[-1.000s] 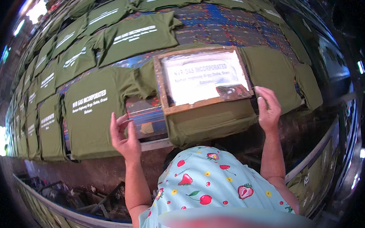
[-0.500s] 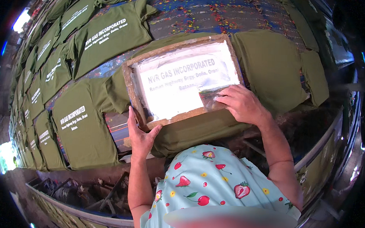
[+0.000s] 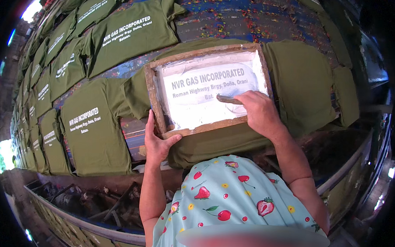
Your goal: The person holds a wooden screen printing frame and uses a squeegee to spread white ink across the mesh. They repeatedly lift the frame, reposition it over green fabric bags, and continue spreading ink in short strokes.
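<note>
A wooden screen-printing frame (image 3: 206, 127) lies tilted over an olive-green shirt (image 3: 299, 79), whose parts show on both sides of it. White paint covers the mesh (image 3: 184, 116), thickest along the lower side, and dark lettering shows through the upper part. At the frame's lower left corner, my left hand (image 3: 159, 144) grips the wood, thumb over the bottom rail and fingers along the left rail. My right hand (image 3: 263, 115) is closed on a squeegee (image 3: 228, 99), seen nearly edge-on, over the mesh just below the lettering. The paint-side edge of the squeegee is hard to make out.
Several olive shirts with white print, such as one shirt (image 3: 81, 137) at left and another shirt (image 3: 126, 42) behind it, lie in rows. The long table (image 3: 236, 20) is spotted with coloured paint. Below its near edge is a trough (image 3: 94, 202) with dark clutter.
My right hand has turned the squeegee from lying flatter at the lower right to nearly edge-on. The lettering shows darker through the mesh. My left hand keeps its grip.
</note>
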Demonstrator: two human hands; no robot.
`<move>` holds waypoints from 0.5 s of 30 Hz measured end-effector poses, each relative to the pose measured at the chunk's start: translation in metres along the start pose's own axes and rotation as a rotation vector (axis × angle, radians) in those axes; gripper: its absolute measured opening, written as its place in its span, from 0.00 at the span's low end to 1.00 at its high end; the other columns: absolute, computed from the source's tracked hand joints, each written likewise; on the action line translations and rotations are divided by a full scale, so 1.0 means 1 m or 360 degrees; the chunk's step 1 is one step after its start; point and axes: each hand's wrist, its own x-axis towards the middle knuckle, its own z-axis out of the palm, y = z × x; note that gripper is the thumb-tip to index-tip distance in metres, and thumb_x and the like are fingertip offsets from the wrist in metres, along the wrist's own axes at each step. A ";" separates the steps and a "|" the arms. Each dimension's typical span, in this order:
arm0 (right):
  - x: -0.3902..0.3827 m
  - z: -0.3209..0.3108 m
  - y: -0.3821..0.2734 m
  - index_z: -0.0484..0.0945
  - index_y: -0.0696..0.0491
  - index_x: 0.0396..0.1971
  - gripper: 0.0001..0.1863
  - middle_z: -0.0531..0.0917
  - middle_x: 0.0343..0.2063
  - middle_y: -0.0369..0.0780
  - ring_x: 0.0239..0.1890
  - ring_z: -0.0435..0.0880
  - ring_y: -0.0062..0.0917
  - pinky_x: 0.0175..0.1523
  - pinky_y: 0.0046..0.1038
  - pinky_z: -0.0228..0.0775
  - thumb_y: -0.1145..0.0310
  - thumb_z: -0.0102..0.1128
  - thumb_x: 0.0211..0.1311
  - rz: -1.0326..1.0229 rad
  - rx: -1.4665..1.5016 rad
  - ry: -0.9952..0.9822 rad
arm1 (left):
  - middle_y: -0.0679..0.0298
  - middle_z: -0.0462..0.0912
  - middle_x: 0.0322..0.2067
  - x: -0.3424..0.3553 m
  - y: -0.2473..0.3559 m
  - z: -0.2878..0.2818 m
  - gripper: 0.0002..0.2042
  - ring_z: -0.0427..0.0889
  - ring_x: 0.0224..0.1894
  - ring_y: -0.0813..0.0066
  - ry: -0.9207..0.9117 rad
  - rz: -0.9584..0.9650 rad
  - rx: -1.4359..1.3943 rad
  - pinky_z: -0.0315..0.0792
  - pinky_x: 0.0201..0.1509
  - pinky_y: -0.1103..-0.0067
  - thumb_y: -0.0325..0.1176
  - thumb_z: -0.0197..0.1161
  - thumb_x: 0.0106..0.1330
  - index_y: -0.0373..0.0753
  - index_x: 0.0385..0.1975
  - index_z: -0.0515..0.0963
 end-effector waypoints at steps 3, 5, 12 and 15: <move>0.002 0.005 -0.006 0.87 0.57 0.47 0.17 0.88 0.41 0.47 0.48 0.87 0.47 0.55 0.47 0.80 0.82 0.56 0.61 -0.0170 0.0024 -0.0048 | 0.52 0.69 0.75 0.000 -0.002 -0.002 0.65 0.72 0.75 0.61 0.0000 -0.0013 -0.0038 0.67 0.81 0.67 0.31 0.93 0.48 0.29 0.84 0.53; 0.008 0.002 -0.007 0.87 0.57 0.47 0.16 0.89 0.41 0.47 0.48 0.88 0.47 0.55 0.47 0.80 0.81 0.57 0.62 -0.0251 0.0073 -0.0141 | 0.52 0.70 0.74 0.000 -0.003 -0.001 0.64 0.72 0.74 0.61 0.0008 -0.0004 0.0005 0.67 0.80 0.67 0.30 0.93 0.48 0.29 0.84 0.53; 0.072 0.004 -0.008 0.87 0.57 0.50 0.17 0.89 0.42 0.48 0.48 0.88 0.50 0.55 0.47 0.80 0.82 0.60 0.63 -0.0387 0.0141 -0.0433 | 0.51 0.76 0.66 -0.001 0.004 -0.003 0.66 0.77 0.68 0.57 0.0072 0.0020 0.0366 0.72 0.75 0.67 0.31 0.94 0.45 0.35 0.85 0.55; 0.110 0.034 -0.021 0.87 0.56 0.51 0.18 0.89 0.43 0.48 0.49 0.88 0.50 0.55 0.48 0.80 0.82 0.59 0.63 -0.0465 0.0063 -0.0316 | 0.50 0.77 0.64 -0.001 0.009 -0.005 0.66 0.79 0.66 0.54 0.0076 -0.0006 0.0424 0.75 0.72 0.65 0.33 0.94 0.44 0.38 0.85 0.55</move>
